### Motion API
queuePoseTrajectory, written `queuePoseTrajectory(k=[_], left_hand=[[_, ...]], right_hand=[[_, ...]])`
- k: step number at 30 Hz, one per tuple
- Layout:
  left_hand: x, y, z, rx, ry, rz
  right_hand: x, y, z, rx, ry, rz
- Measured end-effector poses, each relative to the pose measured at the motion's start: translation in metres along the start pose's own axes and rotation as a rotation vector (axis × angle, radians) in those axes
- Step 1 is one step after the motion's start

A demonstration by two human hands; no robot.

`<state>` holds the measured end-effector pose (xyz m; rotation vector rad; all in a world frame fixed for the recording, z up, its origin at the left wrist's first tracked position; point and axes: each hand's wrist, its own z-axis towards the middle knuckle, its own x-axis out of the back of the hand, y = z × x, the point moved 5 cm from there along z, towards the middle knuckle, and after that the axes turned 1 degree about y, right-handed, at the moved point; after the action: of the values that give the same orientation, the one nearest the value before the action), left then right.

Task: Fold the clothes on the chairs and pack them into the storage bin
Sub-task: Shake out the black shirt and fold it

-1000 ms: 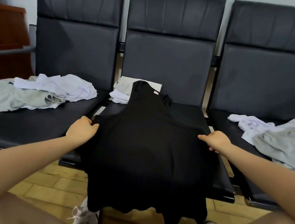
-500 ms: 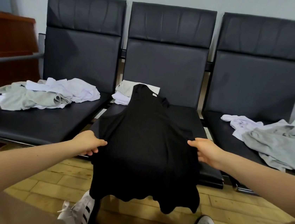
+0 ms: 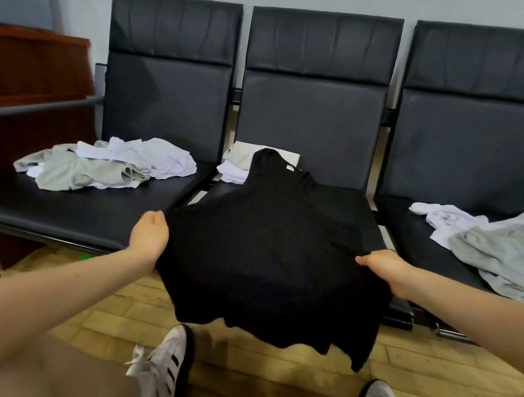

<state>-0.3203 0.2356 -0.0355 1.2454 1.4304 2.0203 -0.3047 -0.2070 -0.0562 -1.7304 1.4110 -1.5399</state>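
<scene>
A black T-shirt (image 3: pixel 268 248) lies stretched over the middle chair seat (image 3: pixel 351 208), its hem hanging past the front edge above the floor. My left hand (image 3: pixel 149 237) grips its left side and my right hand (image 3: pixel 383 267) grips its right side. The collar end rests on a small stack of folded pale clothes (image 3: pixel 237 163) at the back of that seat. No storage bin is in view.
Crumpled grey and white clothes (image 3: pixel 104 164) lie on the left chair, more grey and white clothes (image 3: pixel 503 248) on the right chair. A brown wooden cabinet (image 3: pixel 22 79) stands at far left. My white sneakers (image 3: pixel 162 370) rest on the tan brick floor.
Both hands have slid down the shirt's sides toward me, drawing the shirt further off the seat front. The view has backed away from the chairs.
</scene>
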Motion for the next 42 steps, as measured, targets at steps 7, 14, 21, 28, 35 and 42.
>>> queuePoseTrajectory(k=[7,14,21,28,35,42], left_hand=[[0.016,-0.015,0.027,-0.112,-0.067,0.379],[-0.021,-0.010,0.009,-0.256,-0.172,0.543],[-0.027,-0.003,0.010,-0.281,-0.117,0.644],[-0.040,0.020,0.032,-0.152,-0.218,0.395],[-0.075,0.029,0.051,-0.183,-0.134,0.384],[-0.104,0.037,0.079,-0.227,-0.208,0.500]], right_hand=[[0.031,0.004,-0.001,0.140,0.149,-0.441],[0.028,-0.001,-0.003,0.246,0.137,-0.606],[0.027,-0.009,0.005,0.285,0.172,-0.679],[0.022,-0.028,0.038,0.263,0.164,-0.645],[-0.001,-0.057,0.069,0.282,0.236,-0.568],[-0.007,-0.060,0.098,0.344,0.219,-0.667]])
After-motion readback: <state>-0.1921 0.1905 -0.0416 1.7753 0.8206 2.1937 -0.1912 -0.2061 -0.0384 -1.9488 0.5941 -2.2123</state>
